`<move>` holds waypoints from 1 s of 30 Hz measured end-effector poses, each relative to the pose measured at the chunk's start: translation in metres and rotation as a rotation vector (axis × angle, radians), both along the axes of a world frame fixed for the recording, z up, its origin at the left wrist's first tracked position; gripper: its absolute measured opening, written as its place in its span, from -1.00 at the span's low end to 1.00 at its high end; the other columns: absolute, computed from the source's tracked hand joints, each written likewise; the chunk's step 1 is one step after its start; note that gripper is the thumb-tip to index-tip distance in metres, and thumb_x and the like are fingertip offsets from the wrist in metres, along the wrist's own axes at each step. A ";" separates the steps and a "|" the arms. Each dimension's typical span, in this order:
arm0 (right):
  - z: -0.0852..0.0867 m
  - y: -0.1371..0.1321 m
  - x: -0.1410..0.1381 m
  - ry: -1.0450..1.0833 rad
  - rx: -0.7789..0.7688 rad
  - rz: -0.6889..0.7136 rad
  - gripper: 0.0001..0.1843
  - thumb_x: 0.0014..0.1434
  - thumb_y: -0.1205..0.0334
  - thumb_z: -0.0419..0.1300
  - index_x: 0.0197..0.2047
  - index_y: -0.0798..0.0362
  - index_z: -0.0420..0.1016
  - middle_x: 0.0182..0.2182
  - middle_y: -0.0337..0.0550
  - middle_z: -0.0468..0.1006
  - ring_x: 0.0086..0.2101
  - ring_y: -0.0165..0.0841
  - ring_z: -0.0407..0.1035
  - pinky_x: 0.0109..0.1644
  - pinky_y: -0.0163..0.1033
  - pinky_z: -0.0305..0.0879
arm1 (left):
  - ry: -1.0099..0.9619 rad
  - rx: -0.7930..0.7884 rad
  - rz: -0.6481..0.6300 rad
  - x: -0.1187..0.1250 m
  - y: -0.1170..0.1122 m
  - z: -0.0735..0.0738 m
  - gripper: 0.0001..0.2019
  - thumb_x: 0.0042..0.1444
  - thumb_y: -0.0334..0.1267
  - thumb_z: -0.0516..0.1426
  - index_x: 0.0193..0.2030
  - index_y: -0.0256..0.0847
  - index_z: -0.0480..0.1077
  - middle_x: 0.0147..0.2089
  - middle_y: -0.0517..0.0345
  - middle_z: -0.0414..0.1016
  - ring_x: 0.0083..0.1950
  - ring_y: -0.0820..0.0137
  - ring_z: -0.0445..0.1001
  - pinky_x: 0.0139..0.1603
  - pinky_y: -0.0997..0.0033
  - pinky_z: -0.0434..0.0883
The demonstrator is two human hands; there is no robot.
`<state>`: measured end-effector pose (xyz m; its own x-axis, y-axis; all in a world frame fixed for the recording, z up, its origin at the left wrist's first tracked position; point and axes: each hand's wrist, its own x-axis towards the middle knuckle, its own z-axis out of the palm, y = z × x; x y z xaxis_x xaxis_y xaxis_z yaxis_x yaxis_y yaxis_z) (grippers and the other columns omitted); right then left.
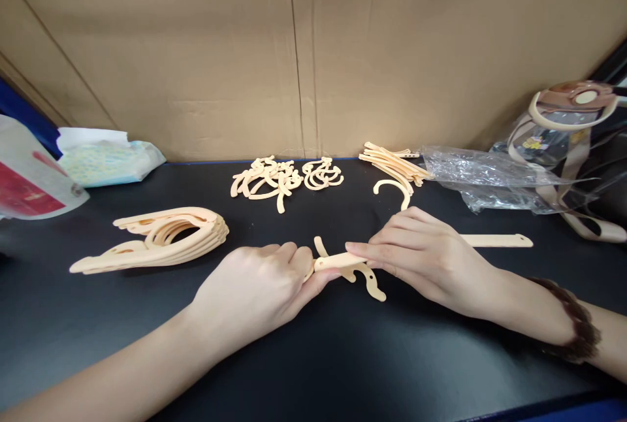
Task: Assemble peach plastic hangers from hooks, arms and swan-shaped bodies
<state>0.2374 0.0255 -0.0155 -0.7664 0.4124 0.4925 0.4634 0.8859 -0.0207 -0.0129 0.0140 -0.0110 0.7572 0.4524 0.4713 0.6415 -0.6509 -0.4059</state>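
Both hands are closed on a beige plastic folding clothes hanger (339, 261), partly put together. My left hand (259, 285) wraps round its left end, and the fingers hide that part. From the right, my right hand (426, 252) pinches the hanger with thumb and fingers. Short curved arms (375, 285) with small holes stick out between the hands. Beyond the right hand shows a beige hook (392, 185); whether it is joined to the hanger I cannot tell. A flat straight bar (499, 240) reaches out to the right, its near end hidden behind the right hand.
Folded hangers (181, 239) are stacked at left. Behind lie piles of curved pieces (267, 177), small hooks (323, 175) and straight bars (392, 164). Clear plastic bags (490, 177) and a drink bottle (558, 121) stand right; a tissue pack (112, 157) and white-red cup (34, 174) left.
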 end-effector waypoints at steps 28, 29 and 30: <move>-0.001 0.005 0.000 0.034 -0.088 -0.057 -0.71 0.37 0.19 0.06 0.05 0.08 0.48 -0.39 -0.20 0.51 -0.37 -0.39 0.28 -0.25 -0.25 0.16 | 0.016 0.090 -0.012 -0.002 0.003 0.006 -0.58 0.39 -0.14 -0.11 -0.50 -0.21 0.26 -0.62 0.26 0.22 -0.67 0.41 0.29 -0.63 0.37 0.07; -0.002 0.007 0.001 0.035 -0.074 -0.073 -0.72 0.35 0.17 0.09 0.02 0.10 0.49 -0.39 -0.20 0.51 -0.36 -0.38 0.29 -0.24 -0.25 0.15 | 0.007 0.082 -0.014 -0.003 0.004 0.007 -0.60 0.38 -0.14 -0.09 -0.48 -0.22 0.26 -0.61 0.27 0.22 -0.66 0.41 0.29 -0.63 0.38 0.08; -0.001 0.009 0.002 0.032 -0.046 -0.090 -0.73 0.33 0.15 0.12 -0.02 0.11 0.51 -0.39 -0.19 0.52 -0.35 -0.36 0.30 -0.23 -0.23 0.15 | 0.002 0.067 -0.016 -0.004 0.004 0.008 -0.63 0.37 -0.14 -0.07 -0.45 -0.22 0.27 -0.60 0.27 0.22 -0.65 0.42 0.29 -0.62 0.38 0.09</move>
